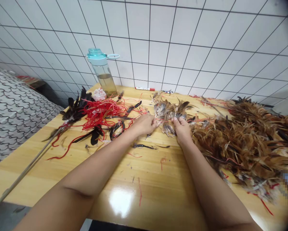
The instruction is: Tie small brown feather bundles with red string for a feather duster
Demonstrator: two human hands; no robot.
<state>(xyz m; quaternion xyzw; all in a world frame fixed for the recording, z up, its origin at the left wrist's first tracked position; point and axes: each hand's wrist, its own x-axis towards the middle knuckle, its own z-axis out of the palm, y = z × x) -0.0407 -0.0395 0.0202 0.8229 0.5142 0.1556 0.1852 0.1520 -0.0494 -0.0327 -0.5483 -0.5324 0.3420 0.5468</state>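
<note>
Grip: the left hand (147,124) pinches a red string (166,120); the right hand (182,129) grasps a feather bundle (162,108) near its right end. The bundle lies on the surface (158,189), between and just beyond the hands, long axis roughly left to right, dark tips pointing right. Tying appears unfinished, no knot being discernible. Outward: tangled red strings (103,112), left, apparently unused; a brown feather heap (249,138), right, possibly already strung.

Glossy wooden table (158,199), rough matt feathers (169,109)
</note>
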